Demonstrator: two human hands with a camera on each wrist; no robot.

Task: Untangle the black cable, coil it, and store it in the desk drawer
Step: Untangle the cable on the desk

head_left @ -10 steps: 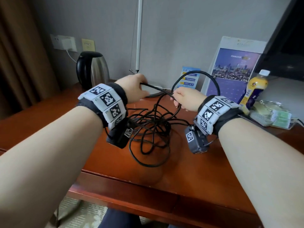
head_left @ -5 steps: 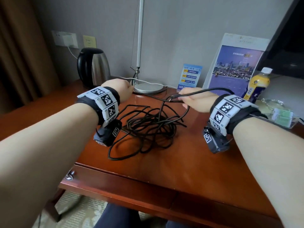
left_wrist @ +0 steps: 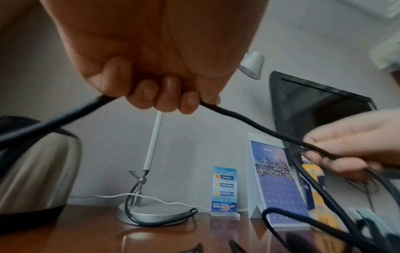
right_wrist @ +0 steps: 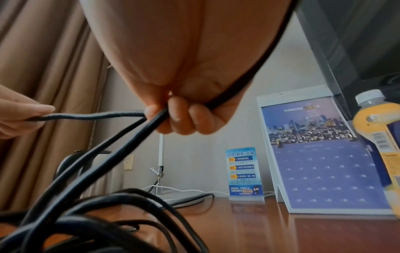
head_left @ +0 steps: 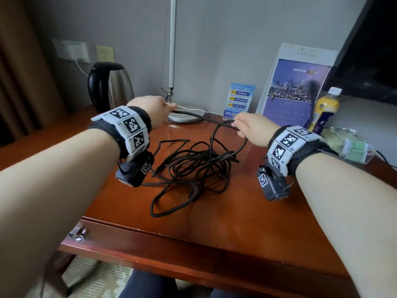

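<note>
Both forearms extended forward, raised off the desk, palms down. Left hand (head_left: 153, 109): fingers (left_wrist: 151, 95) curled round the cable (head_left: 193, 166). Right hand (head_left: 253, 130): fingers (right_wrist: 186, 118) curled, gripping two cable strands. Hands near, apart.

Probably a hotel room — kettle (head_left: 111, 84), desk calendar (head_left: 296, 91).

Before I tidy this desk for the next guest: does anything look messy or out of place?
Yes. The black cable lies in a tangled heap mid-desk, loops crossing, while the left hand and right hand hold one strand stretched between them. One black loop also lies on the lamp base. Nothing looks spilled or damaged.
</note>
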